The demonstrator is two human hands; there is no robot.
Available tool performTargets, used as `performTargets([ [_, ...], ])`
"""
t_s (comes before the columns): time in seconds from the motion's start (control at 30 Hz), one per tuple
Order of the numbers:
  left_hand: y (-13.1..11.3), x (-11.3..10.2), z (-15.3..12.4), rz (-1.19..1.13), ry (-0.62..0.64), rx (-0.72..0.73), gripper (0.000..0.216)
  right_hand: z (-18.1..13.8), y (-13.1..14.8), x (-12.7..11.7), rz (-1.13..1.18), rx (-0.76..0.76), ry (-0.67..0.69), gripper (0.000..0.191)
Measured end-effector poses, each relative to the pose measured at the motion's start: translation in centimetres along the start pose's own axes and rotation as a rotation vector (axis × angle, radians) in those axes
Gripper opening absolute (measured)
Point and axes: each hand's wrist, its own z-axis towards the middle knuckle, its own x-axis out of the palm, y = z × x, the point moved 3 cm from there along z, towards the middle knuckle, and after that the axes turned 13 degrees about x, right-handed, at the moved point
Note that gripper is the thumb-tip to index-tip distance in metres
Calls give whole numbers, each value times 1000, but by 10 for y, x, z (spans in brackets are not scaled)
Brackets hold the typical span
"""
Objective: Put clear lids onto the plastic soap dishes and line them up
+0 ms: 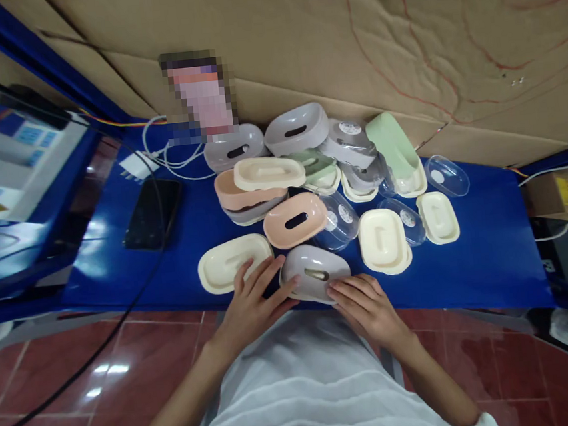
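Note:
A grey oval cover with a slot in its middle (309, 262) lies at the near edge of the blue table, with a cream edge showing under it. My left hand (257, 302) grips its left end, the thumb over the grey rim and the index finger at its far side. The other fingers of that hand spread over a cream oval base (219, 266). At the right end, my right hand (370, 305) holds the rim with its fingers close together, the thumb hidden. Just beyond lies a peach slotted cover (276, 230).
Behind are grey slotted shells (300, 119), a green shell (390, 142), clear lids (446, 176) and several cream bases (381, 237). A black phone (138, 213) and white charger (139, 165) lie left on the blue table (489, 253). A dark cable (119, 326) crosses the left side.

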Motion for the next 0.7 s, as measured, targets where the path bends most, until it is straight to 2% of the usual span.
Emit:
performTargets([
  [0.23, 0, -3, -3, -21, -20, 103, 34, 3, -10, 12, -21, -64, 89, 46],
  [0.47, -1, -3, -2, 20, -7, 146, 29, -1, -14, 17, -14, -97, 75, 32],
  [0.57, -2, -3, 0, 22, -41, 142, 28, 17, -23, 3, 0, 11, -20, 46],
  [0.63, -1, -3, 1, -9, -41, 118, 30, 37, -32, -7, -43, 146, -102, 62],
  [0.7, 0, -3, 0, -43, -36, 79, 34, 59, -43, -10, -113, 286, -120, 76],
])
